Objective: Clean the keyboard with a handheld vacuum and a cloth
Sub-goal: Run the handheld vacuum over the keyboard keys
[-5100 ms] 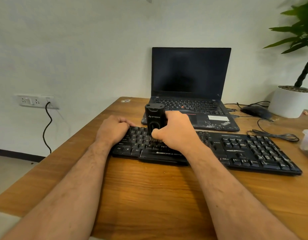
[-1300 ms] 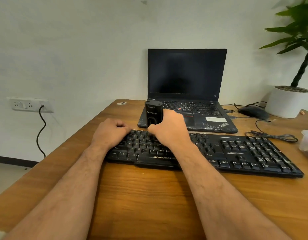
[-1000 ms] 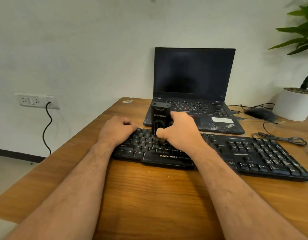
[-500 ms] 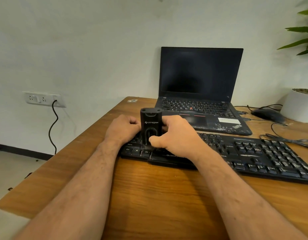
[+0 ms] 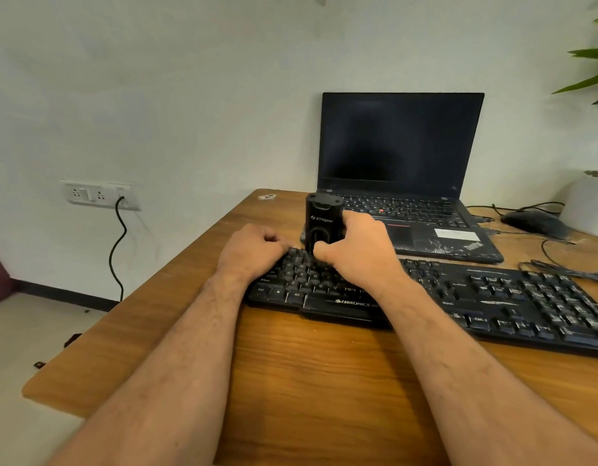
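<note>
Gripping the upright black cylindrical handheld vacuum (image 5: 322, 223), the right hand (image 5: 356, 252) presses it onto the black plastic keyboard (image 5: 492, 297); at its 9 o'clock, the left hand (image 5: 254, 252) rests curled on the keys.

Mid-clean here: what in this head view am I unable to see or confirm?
- Nozzle of the black handheld vacuum: hidden behind the right hand.
- Left hand fingertips: curled under, out of sight.
- Black keyboard right end: cut by frame edge.
- Cloth: none in view.
</note>
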